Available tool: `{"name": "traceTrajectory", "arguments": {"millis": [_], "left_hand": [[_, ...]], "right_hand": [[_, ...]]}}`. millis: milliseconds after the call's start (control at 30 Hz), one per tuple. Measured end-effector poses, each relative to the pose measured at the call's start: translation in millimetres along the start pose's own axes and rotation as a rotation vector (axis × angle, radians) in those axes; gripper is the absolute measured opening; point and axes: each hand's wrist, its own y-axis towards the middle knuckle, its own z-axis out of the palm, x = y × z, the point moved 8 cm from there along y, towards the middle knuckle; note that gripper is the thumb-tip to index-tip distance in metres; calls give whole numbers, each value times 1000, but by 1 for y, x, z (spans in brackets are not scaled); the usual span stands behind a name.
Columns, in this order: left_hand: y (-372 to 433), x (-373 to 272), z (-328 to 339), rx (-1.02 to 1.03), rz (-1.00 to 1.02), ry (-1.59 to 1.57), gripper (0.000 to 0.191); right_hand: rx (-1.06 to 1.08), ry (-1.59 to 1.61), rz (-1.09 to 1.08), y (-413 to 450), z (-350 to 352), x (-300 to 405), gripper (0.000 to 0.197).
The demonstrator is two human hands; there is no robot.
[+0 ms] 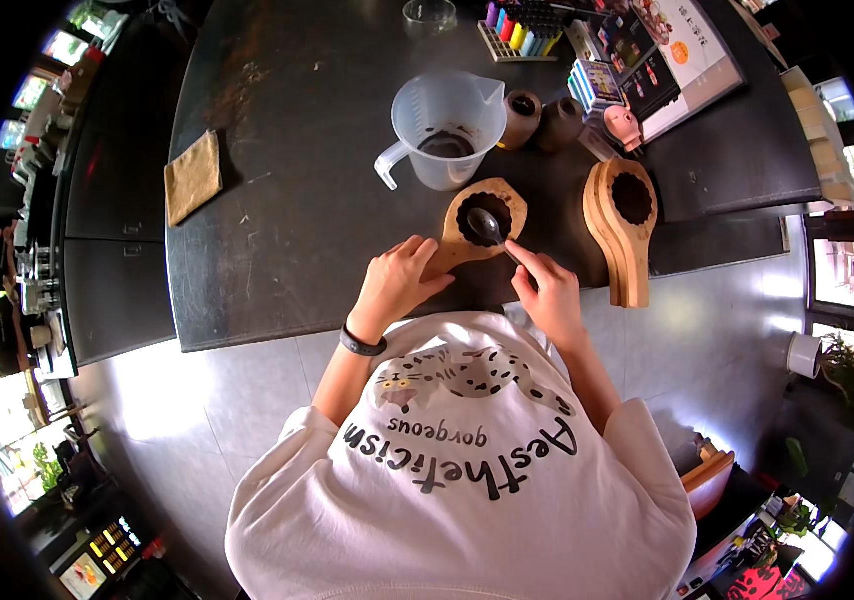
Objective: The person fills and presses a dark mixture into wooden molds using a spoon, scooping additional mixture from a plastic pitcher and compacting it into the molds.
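Note:
A wooden mould [511, 196] with a scalloped round hollow lies on the dark table, and a dark filling covers the hollow. My left hand [399, 279] grips its handle. Between the fingers of my right hand [549, 289] is the handle of a metal spoon [484, 223], its bowl resting over the dark filling. Just beyond the mould stands a translucent plastic measuring jug [448, 127] with dark residue at its bottom. To the right, a stack of wooden moulds [620, 232] lies with handles jutting past the table edge; the top one's hollow looks dark too.
A folded tan cloth [194, 178] lies at the left of the table [284, 247]. Behind the jug are two brown clay pots [522, 120], a pink figurine [623, 126], small boxes [596, 82], a rack of coloured markers [520, 34], a glass bowl [429, 15] and a printed menu board [686, 67].

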Motion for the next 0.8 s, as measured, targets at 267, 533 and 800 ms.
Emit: {"name": "traceTrajectory", "arguments": {"millis": [267,533,800], "left_hand": [[0,0,0,-1,2,1,38],[-1,0,-1,-15,14,-15,38],[0,2,2,-5,6,-3,39]], "right_hand": [[-58,58,71,4,-8,-13,41],[-49,122,91,8,-12,-7,37],[-24,52,45,5,0,-6,38]]}}
